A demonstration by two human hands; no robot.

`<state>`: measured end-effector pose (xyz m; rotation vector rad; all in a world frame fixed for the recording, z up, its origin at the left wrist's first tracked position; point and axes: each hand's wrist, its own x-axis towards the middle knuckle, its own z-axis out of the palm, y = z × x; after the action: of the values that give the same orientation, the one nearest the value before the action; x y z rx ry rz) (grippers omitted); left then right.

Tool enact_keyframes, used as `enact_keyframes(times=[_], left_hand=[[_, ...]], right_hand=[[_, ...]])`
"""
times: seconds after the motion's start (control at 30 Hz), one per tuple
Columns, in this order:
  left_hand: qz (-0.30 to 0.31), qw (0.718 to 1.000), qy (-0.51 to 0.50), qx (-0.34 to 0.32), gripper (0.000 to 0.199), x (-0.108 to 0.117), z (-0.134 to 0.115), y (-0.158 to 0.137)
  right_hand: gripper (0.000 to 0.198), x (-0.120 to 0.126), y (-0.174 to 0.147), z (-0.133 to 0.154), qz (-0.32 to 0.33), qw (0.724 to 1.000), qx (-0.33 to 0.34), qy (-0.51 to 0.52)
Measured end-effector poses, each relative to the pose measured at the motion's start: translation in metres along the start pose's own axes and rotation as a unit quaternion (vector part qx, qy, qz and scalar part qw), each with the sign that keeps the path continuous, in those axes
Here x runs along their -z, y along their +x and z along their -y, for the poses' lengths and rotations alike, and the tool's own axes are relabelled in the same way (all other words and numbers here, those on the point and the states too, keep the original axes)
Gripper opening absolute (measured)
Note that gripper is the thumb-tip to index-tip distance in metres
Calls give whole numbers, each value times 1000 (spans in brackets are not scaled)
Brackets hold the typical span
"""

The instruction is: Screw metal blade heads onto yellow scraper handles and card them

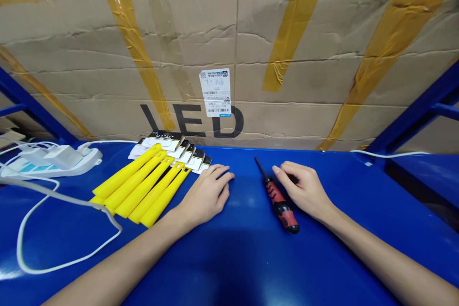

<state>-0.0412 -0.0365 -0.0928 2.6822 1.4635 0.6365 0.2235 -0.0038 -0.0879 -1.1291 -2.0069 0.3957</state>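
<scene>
My left hand lies palm down on the blue tabletop, its fingers loosely bent and apart, with nothing in it. Just left of it is a fanned row of several long yellow tapered plastic pieces, whose narrow ends meet black-and-white cards. A screwdriver with a red-and-black handle rests between my hands, its dark shaft pointing away from me. Close to its right side, my right hand rests on its edge in a loose curl, thumb towards the shaft. Nothing shows in that hand, and it does not grip the screwdriver.
A large cardboard box with yellow tape, a white label and "LED" print stands along the back. At left, a white power strip holds plugs, and a white cable loops over the blue table. Blue metal posts flank the box.
</scene>
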Motion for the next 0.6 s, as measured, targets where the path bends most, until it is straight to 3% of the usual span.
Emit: enact_keyframes(times=[0.33,0.6], left_hand=[[-5,1000,-3,-5,30,-3,3,-2],[9,1000,19,-8,32,-4,1,-1]], right_hand=[[51,-4,-2,-4,38,999,13,2],[43,-3,-2,-3,7,1000,-9,2]])
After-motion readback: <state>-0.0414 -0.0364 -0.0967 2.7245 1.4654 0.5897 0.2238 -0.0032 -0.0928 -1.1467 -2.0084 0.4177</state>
